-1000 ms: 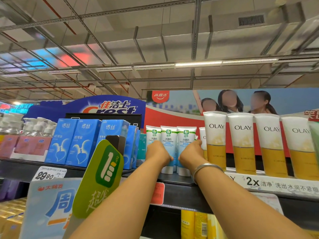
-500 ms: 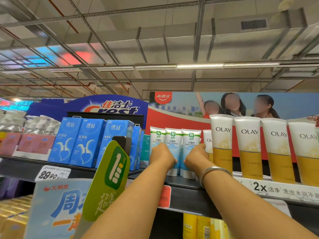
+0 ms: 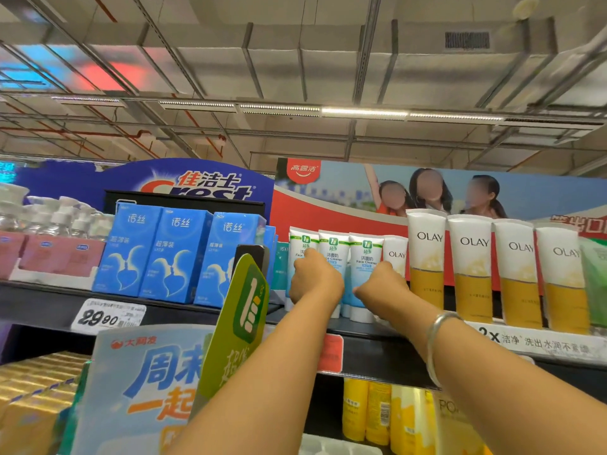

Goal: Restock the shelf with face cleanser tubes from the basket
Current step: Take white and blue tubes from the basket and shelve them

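Observation:
Three white-and-blue face cleanser tubes (image 3: 333, 250) stand cap-down in a row on the upper black shelf (image 3: 377, 356). My left hand (image 3: 313, 280) reaches up and curls round the lower part of the left and middle tubes, with its thumb up on the left one. My right hand (image 3: 381, 288), with a silver bangle on the wrist, curls against the lower half of the right tube (image 3: 367, 254). The backs of both hands hide the fingertips. The basket is out of view.
White-and-gold Olay tubes (image 3: 427, 257) stand close on the right. Blue boxes (image 3: 177, 254) fill the shelf to the left. A green thumbs-up sign (image 3: 244, 316) sticks out in front beside my left forearm. Yellow bottles (image 3: 368, 412) sit on the shelf below.
Both hands stay on the cleanser tubes and shift only slightly. The right hand has slid a little lower on its tube, and the view has drifted.

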